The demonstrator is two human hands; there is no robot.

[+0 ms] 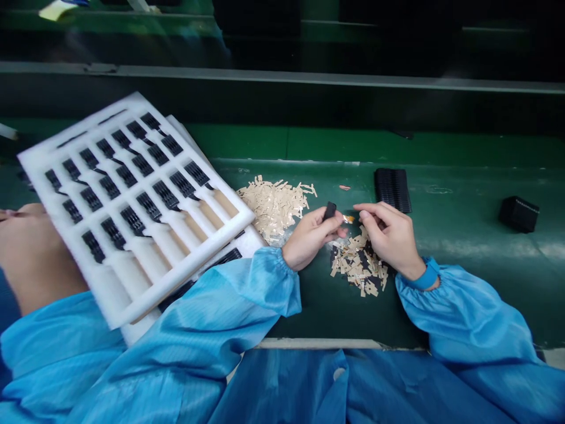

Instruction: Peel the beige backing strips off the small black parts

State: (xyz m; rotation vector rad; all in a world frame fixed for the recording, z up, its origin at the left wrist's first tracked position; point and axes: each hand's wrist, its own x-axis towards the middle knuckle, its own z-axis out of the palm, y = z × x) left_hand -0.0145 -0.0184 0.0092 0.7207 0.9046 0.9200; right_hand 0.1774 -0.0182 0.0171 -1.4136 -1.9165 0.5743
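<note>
Along the green bench mat [445,300]: left hand [311,235], closed, held one small black part [329,211]. Right hand [388,232] was curled narrow, its fingertips just beside a tiny brass piece [348,219]. Loose brass strips [359,265] lay under the hands, with a second heap [276,206] to the left. White foam tray [185,271], rows of black parts in its slots, sat further left, overlapping a second tray [251,241]. Black ribbed stack [392,189] and black block [518,214] stood on the right.

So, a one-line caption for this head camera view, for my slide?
Left hand holds a small black plastic part near the right hand, above tan strips, beside a white foam tray.
</note>
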